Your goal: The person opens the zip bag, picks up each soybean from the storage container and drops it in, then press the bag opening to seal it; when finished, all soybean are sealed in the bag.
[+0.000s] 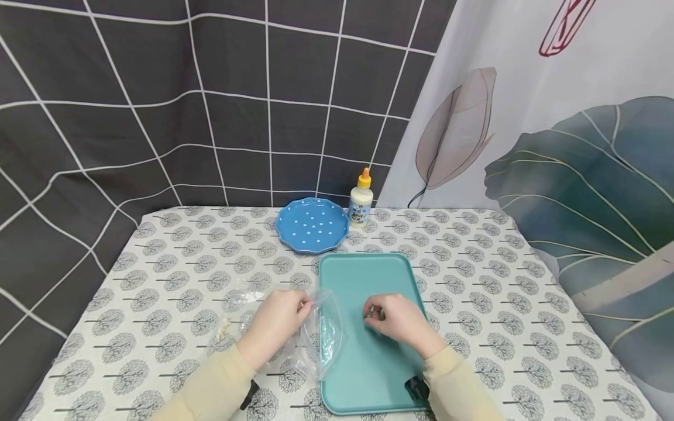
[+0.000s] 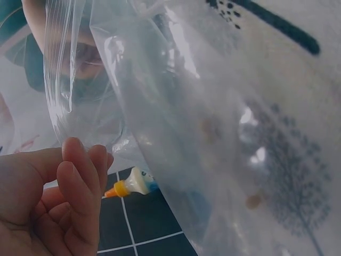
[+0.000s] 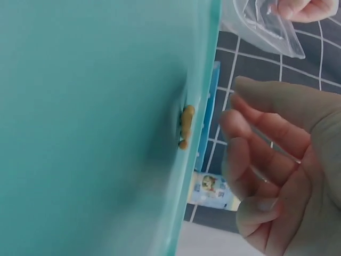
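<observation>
My left hand pinches the edge of a clear zip bag between thumb and fingers. The bag's mouth overlaps the left side of a teal tray, and its body lies to the left on the cloth. Small yellowish bean-like pieces show through the plastic. Over the tray, my right hand hangs with loosely bent fingers; a gap shows between thumb and fingers, with nothing in it. In the right wrist view several yellowish bean-like pieces lie on the tray near its rim.
Behind the tray sits a blue scalloped plate with white dots. Right beside it stands a squeeze bottle with a yellow and orange cap. A tree-print cloth covers the table, and a dark checked curtain hangs at the back.
</observation>
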`<state>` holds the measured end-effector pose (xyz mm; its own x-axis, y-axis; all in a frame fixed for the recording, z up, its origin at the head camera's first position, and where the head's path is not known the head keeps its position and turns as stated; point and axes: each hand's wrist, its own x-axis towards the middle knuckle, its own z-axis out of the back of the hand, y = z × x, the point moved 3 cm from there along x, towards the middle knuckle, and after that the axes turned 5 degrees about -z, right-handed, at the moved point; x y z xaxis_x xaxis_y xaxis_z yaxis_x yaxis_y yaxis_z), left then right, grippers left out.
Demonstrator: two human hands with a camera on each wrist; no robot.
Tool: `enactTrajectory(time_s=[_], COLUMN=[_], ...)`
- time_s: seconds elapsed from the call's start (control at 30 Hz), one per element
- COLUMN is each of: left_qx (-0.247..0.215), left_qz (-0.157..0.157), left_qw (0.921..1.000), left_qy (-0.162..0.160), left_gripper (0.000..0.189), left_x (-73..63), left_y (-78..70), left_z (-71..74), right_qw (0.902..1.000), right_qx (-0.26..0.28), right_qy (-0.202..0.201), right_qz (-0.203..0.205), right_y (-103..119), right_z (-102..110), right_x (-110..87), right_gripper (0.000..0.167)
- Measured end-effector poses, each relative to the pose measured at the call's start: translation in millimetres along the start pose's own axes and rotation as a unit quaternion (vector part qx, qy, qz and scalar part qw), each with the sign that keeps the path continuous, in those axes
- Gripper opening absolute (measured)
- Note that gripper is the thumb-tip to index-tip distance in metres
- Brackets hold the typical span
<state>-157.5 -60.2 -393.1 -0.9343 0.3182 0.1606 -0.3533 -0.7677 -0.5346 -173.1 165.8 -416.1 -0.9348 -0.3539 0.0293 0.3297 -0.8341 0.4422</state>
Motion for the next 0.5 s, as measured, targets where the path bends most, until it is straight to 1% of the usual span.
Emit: enactTrajectory(time_s=[0.2,0.5], left_qx=[0.004,-0.005], left_qz=[0.0,-0.004], left_qw=[1.0,1.0], left_qy=[0.001,0.002], left_gripper=[0.012,0.012], left_x=[-0.3,-1.2], left_y=[-1.1,-2.3], left_z=[-0.2,1.4], right_qw=[0.9993,0.9974], right_qx=[-0.028,-0.052], right_qy=[-0.005,-0.015], right_qz=[-0.026,-0.049], right_y=[-5.6,-7.8], right_z=[0.2,0.2], right_x=[1.2,1.3], right_gripper=[0.012,0.012])
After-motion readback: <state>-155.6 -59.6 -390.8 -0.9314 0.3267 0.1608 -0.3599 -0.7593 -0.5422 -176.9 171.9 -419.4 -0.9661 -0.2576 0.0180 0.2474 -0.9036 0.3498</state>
